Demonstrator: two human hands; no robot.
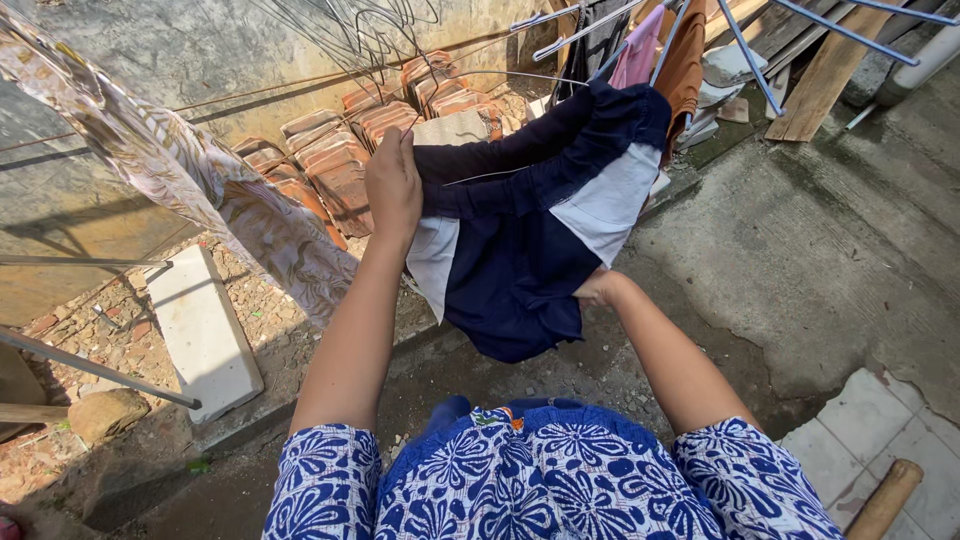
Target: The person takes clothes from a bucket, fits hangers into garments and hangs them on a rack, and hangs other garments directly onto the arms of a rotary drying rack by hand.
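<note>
Head view shows me both arms stretched forward, and between them a dark navy pair of shorts with white pocket linings (520,250) hangs at the centre of the frame.

Room first: at the upper left a patterned beige cloth (200,180) slants down over a line and ends just beside my left forearm, so that side is tight. Behind the shorts, at top centre, stacked terracotta roof tiles (340,160) lean against the wall, with thin metal drying-rack rods (760,60) and hanging clothes at the upper right. The right half of the frame is bare grey concrete floor (800,240), with the most open space. A white rectangular slab (200,330) lies at the lower left, well apart from the hands.

My left hand (393,185) is clenched on the waistband at the garment's upper left corner, fingers curled over the fabric edge. My right hand (597,288) sits lower, at the right edge of the shorts, mostly hidden behind the fabric; I cannot tell whether its fingers grip or only touch. The shorts drape between the two hands, off the ground.
</note>
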